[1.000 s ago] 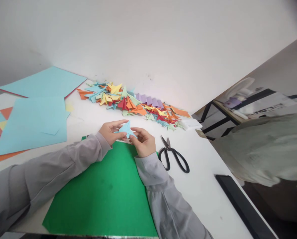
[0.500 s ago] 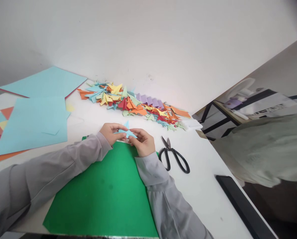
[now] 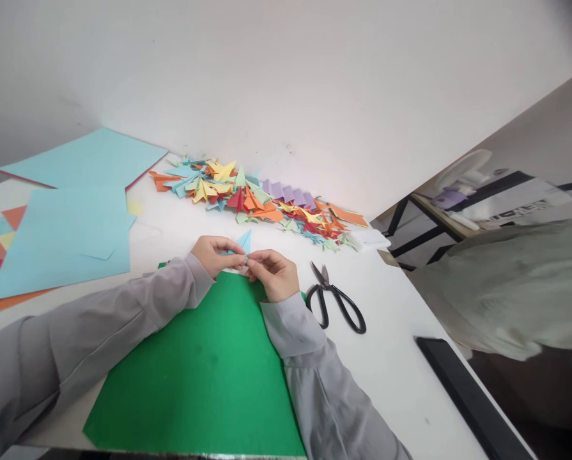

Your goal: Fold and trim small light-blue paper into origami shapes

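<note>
Light-blue pointed folded paper [image 3: 245, 241] is pinched by the left hand [image 3: 213, 255] and the right hand [image 3: 278, 275], each grip clasping it, near the far edge of a flat green mat [image 3: 194, 383]; black-handled metal scissors [image 3: 328, 287] lie slightly open on the white desk [image 3: 386, 370], beside the right hand

White table [image 3: 386, 364], green mat [image 3: 194, 383], scissors [image 3: 328, 287]
</note>
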The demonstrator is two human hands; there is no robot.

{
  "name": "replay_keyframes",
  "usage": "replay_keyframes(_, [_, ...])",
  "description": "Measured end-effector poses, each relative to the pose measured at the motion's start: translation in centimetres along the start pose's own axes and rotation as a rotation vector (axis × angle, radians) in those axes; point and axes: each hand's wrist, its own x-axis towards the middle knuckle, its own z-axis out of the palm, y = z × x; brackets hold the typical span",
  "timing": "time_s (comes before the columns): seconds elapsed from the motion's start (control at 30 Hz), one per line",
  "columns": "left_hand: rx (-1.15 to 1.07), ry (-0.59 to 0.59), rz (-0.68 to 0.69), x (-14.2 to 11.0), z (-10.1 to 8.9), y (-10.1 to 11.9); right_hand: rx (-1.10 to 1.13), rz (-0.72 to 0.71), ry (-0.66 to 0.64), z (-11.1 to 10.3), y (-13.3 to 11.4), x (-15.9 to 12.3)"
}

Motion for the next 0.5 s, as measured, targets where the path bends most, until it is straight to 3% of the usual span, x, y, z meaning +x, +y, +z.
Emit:
replay_keyframes(0.3, [0.008,-0.083,0.061,0.18,-0.12,-0.44,0.060,-0.001,0.012,-0.17,0.44,0.10])
replay_keyframes(0.5, [0.011,-0.045,-0.003,0.06,-0.14,-0.18,-0.027,-0.049,0.034,-0.09,0.56,-0.03])
